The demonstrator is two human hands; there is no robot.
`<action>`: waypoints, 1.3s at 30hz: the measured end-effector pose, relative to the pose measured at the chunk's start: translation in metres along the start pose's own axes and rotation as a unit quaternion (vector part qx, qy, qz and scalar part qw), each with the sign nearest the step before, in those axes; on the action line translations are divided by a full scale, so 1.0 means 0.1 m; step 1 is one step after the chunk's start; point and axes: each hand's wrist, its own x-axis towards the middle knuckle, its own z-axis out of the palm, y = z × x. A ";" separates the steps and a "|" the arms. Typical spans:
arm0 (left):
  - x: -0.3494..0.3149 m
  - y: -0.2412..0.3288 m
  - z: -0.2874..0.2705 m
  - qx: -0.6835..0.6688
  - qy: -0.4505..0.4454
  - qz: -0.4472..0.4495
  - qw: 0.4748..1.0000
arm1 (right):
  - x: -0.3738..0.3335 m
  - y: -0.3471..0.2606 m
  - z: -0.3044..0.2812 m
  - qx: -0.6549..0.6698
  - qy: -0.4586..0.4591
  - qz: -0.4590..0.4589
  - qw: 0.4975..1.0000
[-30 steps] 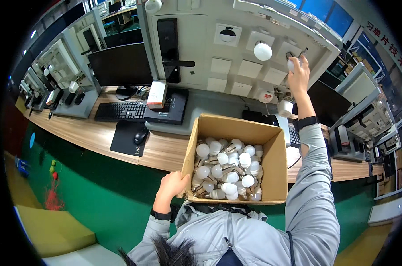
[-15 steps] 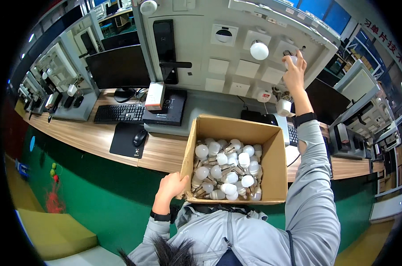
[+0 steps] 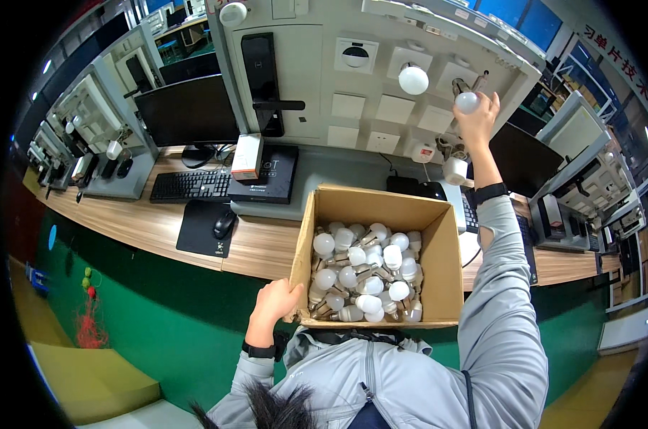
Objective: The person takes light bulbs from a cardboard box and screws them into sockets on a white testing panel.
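My left hand (image 3: 274, 300) is closed on the near left edge of an open cardboard box (image 3: 388, 198), which sits against my front. Inside the box lies a heap of white light bulbs (image 3: 371, 284) with metal bases. My right hand (image 3: 477, 120) is stretched out to the upright panel, its fingers around a light bulb (image 3: 467, 103). This bulb's white dome faces me and its base points toward a square white plate (image 3: 455, 72) on the panel. Whether the base touches the fitting cannot be told. Another bulb (image 3: 413, 79) is mounted just left of it.
Switch plates and a black door lock (image 3: 261, 84) are fixed to the grey panel (image 3: 299, 61). On the wooden desk (image 3: 259, 247) are a keyboard (image 3: 190, 185), a mouse (image 3: 224, 224) and a small white-orange carton (image 3: 247, 156). Monitors stand on both sides.
My right hand has shifted slightly down and its fingers have turned, so the bulb's dome now shows more fully. My left hand and the box hold their place.
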 end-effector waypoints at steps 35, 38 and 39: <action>0.01 -0.03 0.11 -0.017 0.010 -0.008 1.000 | -2.20 -0.95 0.25 -0.064 -0.814 -0.223 0.533; 0.02 -0.07 0.15 -0.022 0.012 -0.002 1.000 | -2.09 -0.85 0.19 0.062 -0.787 -0.201 0.580; 0.01 -0.05 0.14 -0.023 0.009 -0.001 1.000 | -1.97 -0.81 0.21 0.141 -0.777 -0.156 0.593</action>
